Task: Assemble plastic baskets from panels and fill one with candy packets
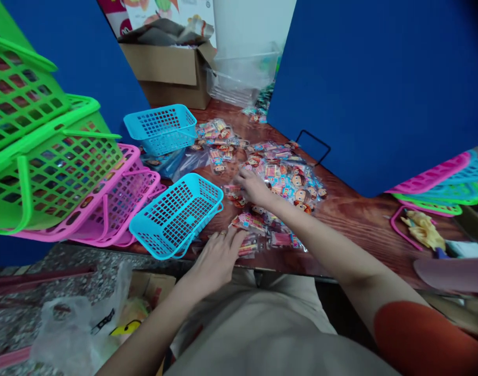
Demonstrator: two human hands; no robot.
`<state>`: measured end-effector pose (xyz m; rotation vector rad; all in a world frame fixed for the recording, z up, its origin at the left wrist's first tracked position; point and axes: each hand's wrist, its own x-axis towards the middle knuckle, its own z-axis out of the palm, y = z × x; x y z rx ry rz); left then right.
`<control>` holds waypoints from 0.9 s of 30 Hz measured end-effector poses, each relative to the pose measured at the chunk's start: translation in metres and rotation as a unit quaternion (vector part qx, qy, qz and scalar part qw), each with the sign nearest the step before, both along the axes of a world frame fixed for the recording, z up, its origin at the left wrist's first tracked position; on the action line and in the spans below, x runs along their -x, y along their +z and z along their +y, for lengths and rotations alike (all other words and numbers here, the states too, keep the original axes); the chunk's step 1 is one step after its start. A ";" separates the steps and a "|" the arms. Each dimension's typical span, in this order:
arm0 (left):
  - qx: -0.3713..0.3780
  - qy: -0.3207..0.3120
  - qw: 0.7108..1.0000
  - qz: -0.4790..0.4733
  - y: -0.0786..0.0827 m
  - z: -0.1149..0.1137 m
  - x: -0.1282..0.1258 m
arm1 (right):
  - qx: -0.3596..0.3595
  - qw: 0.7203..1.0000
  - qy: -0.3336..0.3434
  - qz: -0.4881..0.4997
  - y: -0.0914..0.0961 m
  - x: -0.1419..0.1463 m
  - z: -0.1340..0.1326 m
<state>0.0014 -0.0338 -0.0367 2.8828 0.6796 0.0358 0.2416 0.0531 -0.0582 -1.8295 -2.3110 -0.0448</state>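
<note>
My left hand (219, 256) lies low at the table's front edge, fingers stretched out, touching small clear packets (248, 245) of pink and yellow sticks. Beyond it, my right hand (255, 187) bends its fingers down onto a clear packet (231, 191) printed with a cartoon figure; the fingertips are partly hidden. To the right spreads a loose heap of similar packets (286, 180). An open blue plastic basket (176, 216) stands just left of my hands, its inside bare.
Another blue basket (163, 128) stands farther back. Filled green baskets (62, 167) and pink baskets (117, 203) are stacked at left. A cardboard box (168, 68) and clear trays (242, 73) stand behind. Blue panels (380, 94) flank the table (360, 224). Basket lids (438, 177) lie at right.
</note>
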 end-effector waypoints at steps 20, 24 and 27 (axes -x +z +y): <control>0.000 -0.027 1.000 0.010 0.002 0.011 -0.011 | 0.143 0.978 -0.032 0.151 0.007 -0.054 -0.200; 0.000 -0.036 0.999 0.019 0.002 0.007 -0.005 | 0.146 0.986 -0.069 0.052 -0.007 -0.045 -0.208; 0.000 -0.046 0.999 0.016 0.000 0.005 0.000 | 0.147 0.985 -0.062 0.060 -0.008 -0.047 -0.212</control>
